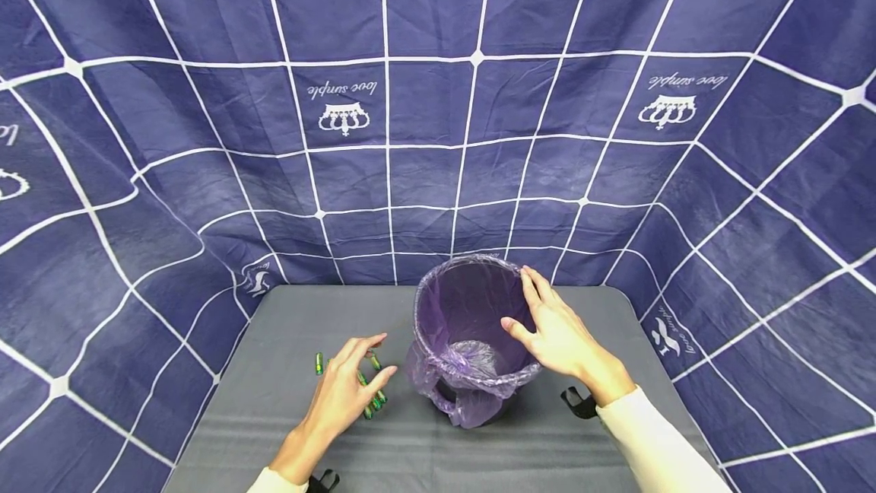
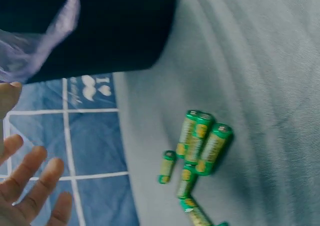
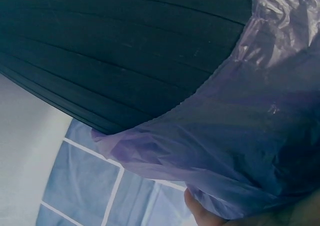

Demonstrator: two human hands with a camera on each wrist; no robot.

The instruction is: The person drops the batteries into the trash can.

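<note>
A dark waste bin [image 2: 120,31] stands on the grey surface. It is lined with a thin purple plastic bag [image 1: 472,405] folded over its rim. My right hand [image 1: 564,333] rests at the bin's right rim, fingers extended on the bag and thumb over the opening. In the right wrist view, the bag [image 3: 250,121] hangs down over the bin's ribbed side [image 3: 125,56]. My left hand [image 1: 345,386], fingers spread and slightly bent, hovers left of the bin above several green batteries [image 2: 214,149]. It holds nothing; in the head view it partly hides them.
Grey cloth [image 1: 506,455] covers the work surface. Blue curtains with white grid lines [image 1: 431,173] enclose the back and both sides. A black strap piece [image 1: 580,403] shows by the right wrist, another [image 1: 325,481] by the left.
</note>
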